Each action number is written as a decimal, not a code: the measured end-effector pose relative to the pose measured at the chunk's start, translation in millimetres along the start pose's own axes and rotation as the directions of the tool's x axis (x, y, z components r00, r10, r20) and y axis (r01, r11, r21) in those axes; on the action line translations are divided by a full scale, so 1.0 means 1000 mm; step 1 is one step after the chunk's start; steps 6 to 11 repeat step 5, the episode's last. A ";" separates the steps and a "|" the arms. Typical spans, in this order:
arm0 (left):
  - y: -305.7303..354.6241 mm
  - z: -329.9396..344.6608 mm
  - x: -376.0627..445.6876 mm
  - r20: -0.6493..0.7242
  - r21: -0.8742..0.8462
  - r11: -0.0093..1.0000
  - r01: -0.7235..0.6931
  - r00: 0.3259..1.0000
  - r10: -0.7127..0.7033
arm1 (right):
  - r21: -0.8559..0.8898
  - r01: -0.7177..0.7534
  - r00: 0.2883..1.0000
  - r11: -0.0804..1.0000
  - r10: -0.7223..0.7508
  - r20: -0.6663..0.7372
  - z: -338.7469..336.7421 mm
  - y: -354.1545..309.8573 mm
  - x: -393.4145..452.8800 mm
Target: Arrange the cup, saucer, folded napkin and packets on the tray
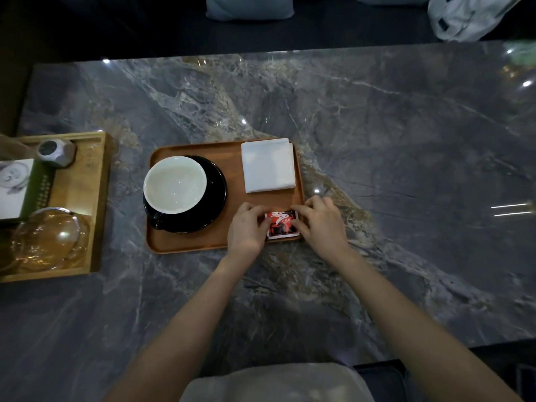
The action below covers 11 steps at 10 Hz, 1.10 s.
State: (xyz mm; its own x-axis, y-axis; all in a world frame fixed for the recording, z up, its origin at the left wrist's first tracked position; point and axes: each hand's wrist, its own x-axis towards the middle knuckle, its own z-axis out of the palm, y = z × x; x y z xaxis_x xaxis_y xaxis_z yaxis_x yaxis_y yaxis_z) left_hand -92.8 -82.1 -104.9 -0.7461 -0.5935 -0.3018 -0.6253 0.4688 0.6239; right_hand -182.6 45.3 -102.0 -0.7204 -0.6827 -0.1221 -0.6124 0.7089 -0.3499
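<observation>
A brown wooden tray (197, 245) lies in the middle of the marble table. On its left half a black cup with a white inside (175, 184) stands on a black saucer (216, 195). A folded white napkin (268, 165) lies in the tray's far right corner. Red, white and black packets (280, 224) rest in the tray's near right corner. My left hand (246, 227) touches their left edge and my right hand (320, 223) their right edge, fingertips pinching the packets from both sides.
A lighter wooden tray (97, 198) at the table's left edge holds a glass teapot (49, 239), a grey faceted object (56, 152) and a white and green box (17, 187). Cushions and a white bag (464, 15) lie beyond the far edge.
</observation>
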 end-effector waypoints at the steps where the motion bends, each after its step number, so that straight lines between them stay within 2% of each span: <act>1: 0.003 -0.003 -0.001 0.017 0.024 1.000 0.015 1.000 -0.015 | -0.034 0.029 0.999 0.999 -0.028 0.016 -0.003 -0.003 -0.001; 3: 0.009 -0.018 -0.004 0.080 0.027 1.000 0.007 0.997 -0.009 | 0.007 0.010 0.999 1.000 -0.010 0.040 -0.016 -0.006 0.000; 4: 0.021 -0.035 -0.001 0.057 0.023 1.000 -0.015 0.998 0.013 | 0.198 -0.042 0.999 0.979 0.036 0.033 -0.037 -0.007 0.007; 5: 0.040 -0.059 0.001 0.047 0.003 1.000 -0.010 0.999 0.009 | 0.569 -0.118 0.989 0.814 0.146 -0.004 -0.071 -0.010 0.008; 11: 0.040 -0.059 0.001 0.047 0.003 1.000 -0.010 0.999 0.009 | 0.569 -0.118 0.989 0.814 0.146 -0.004 -0.071 -0.010 0.008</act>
